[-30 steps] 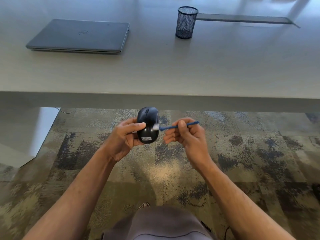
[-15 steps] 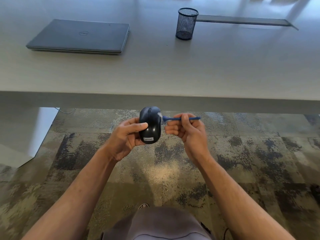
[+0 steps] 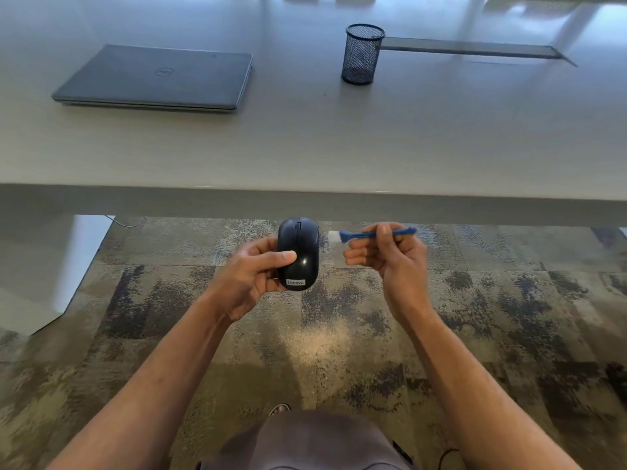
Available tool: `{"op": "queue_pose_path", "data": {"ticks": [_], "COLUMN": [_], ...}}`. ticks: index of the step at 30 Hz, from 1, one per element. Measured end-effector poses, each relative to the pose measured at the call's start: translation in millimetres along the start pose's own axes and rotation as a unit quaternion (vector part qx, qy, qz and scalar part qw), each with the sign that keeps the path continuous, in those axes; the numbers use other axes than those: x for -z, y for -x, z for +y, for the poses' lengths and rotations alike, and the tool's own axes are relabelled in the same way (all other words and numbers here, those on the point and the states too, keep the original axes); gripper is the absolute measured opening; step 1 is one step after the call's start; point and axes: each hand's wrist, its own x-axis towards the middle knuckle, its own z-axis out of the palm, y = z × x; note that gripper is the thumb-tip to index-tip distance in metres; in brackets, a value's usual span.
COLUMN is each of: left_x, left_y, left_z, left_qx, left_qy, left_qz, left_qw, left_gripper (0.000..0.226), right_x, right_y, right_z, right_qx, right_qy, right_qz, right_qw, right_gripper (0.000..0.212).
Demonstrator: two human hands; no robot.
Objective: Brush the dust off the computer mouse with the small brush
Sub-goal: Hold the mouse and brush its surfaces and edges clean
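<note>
Brush [image 3: 373, 234] pulled right, off mouse [image 3: 298, 254] | left hand [image 3: 251, 276] grips mouse, right hand [image 3: 393, 256] pinches brush | mesh cup [image 3: 362, 54], contents unclear | closed laptop [image 3: 159, 78] on surface [image 3: 373, 140]; carpet below

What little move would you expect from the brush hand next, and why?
Probably a short sweep left, bringing the white bristles back onto the black mouse. The small blue brush, pinched in the right hand, sits just clear of the mouse's right side, while the left hand holds the mouse steady.
</note>
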Motion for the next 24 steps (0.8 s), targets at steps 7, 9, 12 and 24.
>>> {"op": "queue_pose_path", "data": {"ticks": [7,9,12,24], "left_x": [-4.2,-2.4,-2.3,-22.6], "left_y": [2.9,3.7,4.1,12.0], "left_z": [-1.7,-1.3,0.9,-3.2], "left_qx": [0.0,0.001,0.0,0.011], "left_qy": [-0.014,-0.019,-0.032,-0.059], "left_qz": [0.008,0.018,0.034,0.007], "left_qw": [1.0,1.0,0.999,0.998], "left_gripper": [0.058,0.061,0.067,0.061], "right_x": [-4.3,-0.7,6.4,-15.7], "right_y": [8.7,15.4,11.8,-43.8], "right_z": [6.4,9.7,2.8,-33.0], "right_qx": [-0.01,-0.035,-0.051,0.002], "right_qy": [0.067,0.05,0.028,0.221], "right_qz": [-0.06,-0.087,-0.095,-0.065], "right_qw": [0.996,0.994,0.994,0.973], "right_gripper": [0.027,0.029,0.029,0.027]}}
